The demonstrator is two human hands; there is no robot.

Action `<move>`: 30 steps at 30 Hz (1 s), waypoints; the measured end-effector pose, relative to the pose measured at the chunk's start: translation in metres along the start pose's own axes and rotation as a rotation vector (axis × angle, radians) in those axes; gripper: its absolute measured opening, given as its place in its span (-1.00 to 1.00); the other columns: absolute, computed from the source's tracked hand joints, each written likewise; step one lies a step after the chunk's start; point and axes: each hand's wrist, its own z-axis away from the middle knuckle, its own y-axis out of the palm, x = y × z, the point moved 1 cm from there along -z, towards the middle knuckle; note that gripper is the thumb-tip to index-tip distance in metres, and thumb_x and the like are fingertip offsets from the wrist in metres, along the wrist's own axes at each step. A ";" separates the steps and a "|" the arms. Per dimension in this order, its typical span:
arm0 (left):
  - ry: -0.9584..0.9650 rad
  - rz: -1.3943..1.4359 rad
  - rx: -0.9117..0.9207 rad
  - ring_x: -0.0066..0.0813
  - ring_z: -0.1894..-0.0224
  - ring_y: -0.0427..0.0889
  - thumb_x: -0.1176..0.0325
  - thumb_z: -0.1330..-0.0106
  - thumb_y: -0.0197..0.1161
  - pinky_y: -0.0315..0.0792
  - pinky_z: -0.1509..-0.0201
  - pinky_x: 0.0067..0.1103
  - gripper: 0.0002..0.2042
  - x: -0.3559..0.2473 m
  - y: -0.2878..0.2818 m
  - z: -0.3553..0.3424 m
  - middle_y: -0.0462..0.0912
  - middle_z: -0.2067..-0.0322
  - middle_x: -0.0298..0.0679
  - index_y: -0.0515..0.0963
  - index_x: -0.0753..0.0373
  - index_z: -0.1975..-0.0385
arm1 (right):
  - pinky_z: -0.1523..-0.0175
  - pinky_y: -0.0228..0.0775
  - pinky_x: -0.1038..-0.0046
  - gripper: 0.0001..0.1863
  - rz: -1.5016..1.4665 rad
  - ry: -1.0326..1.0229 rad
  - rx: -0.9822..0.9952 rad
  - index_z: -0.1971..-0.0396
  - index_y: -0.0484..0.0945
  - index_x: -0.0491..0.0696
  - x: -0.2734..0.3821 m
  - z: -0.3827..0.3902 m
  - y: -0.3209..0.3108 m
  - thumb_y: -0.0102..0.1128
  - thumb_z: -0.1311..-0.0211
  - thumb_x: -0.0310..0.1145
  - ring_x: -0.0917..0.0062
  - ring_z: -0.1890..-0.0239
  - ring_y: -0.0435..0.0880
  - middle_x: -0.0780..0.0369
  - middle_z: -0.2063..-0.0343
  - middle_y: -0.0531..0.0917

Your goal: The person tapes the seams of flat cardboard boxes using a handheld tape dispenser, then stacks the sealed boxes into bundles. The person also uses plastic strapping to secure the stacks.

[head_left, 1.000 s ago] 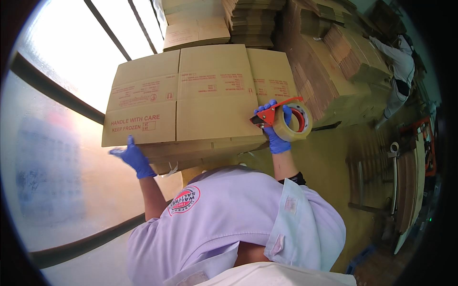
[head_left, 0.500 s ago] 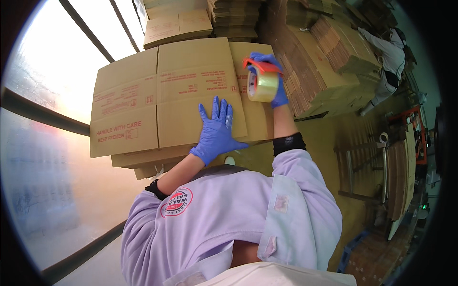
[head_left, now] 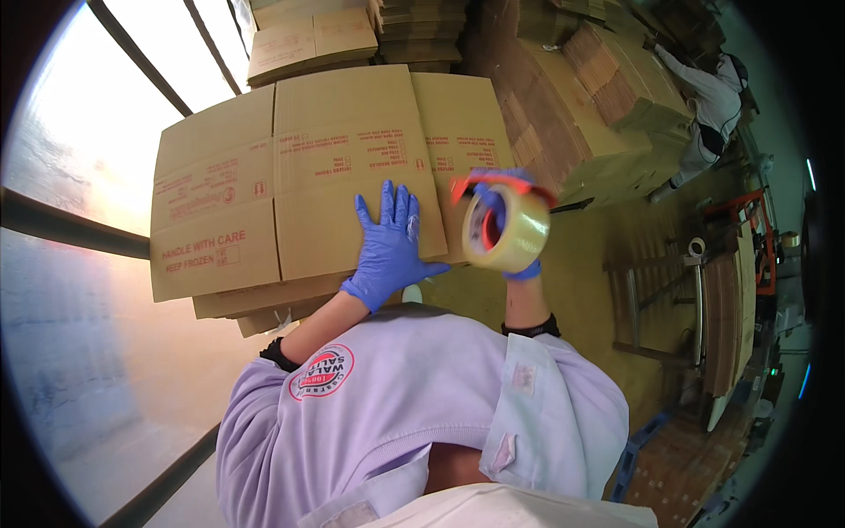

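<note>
A flattened cardboard box [head_left: 343, 132] with red print lies on top of a stack of similar flat boxes. My left hand [head_left: 385, 246], in a blue glove, rests flat on its near right part with the fingers spread. My right hand [head_left: 521, 269], gloved the same, is closed on a red tape dispenser [head_left: 537, 190] that carries a thick roll of clear yellowish tape [head_left: 525, 231]. The dispenser is held up over the stack's near right corner, and the roll hides most of that hand.
More bundles of flat cardboard [head_left: 312, 40] stand at the back and along the right [head_left: 616, 79]. A person [head_left: 717, 106] in light clothes works at the far right. A metal frame [head_left: 647, 308] stands on the floor to the right. Bright translucent sheeting with dark bars [head_left: 79, 224] borders the left.
My right hand has brought the tape dispenser nearer to me and slightly to the right, away from the far part of the box. My left hand stays flat on the cardboard.
</note>
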 end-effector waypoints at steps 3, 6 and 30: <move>0.003 0.003 -0.017 0.02 -0.29 -0.19 -0.38 0.17 0.03 -0.40 -0.13 0.19 0.03 0.006 -0.002 -0.007 0.02 -0.20 0.08 0.10 0.46 -0.14 | -0.03 0.33 0.46 -0.80 -0.146 -0.392 -0.140 0.35 0.45 -0.12 0.026 -0.060 0.017 0.19 0.04 -0.57 0.52 0.19 0.50 0.14 0.25 0.53; 0.006 0.001 -0.004 0.01 -0.29 -0.19 -0.37 0.17 0.03 -0.39 -0.13 0.19 0.02 0.004 -0.002 -0.003 0.02 -0.20 0.08 0.11 0.46 -0.13 | 0.06 0.39 0.50 -0.80 -0.050 -0.405 0.013 0.38 0.44 -0.12 -0.014 -0.103 0.013 0.20 0.06 -0.59 0.51 0.25 0.52 0.15 0.29 0.53; 0.057 0.029 -0.048 0.03 -0.30 -0.20 -0.37 0.13 0.01 -0.38 -0.14 0.17 0.02 0.007 0.004 -0.004 0.01 -0.19 0.15 0.10 0.51 -0.12 | 0.15 0.39 0.52 -0.73 0.318 -0.246 0.501 0.26 0.48 -0.13 -0.047 -0.082 -0.025 0.20 0.04 -0.48 0.56 0.26 0.56 0.22 0.32 0.58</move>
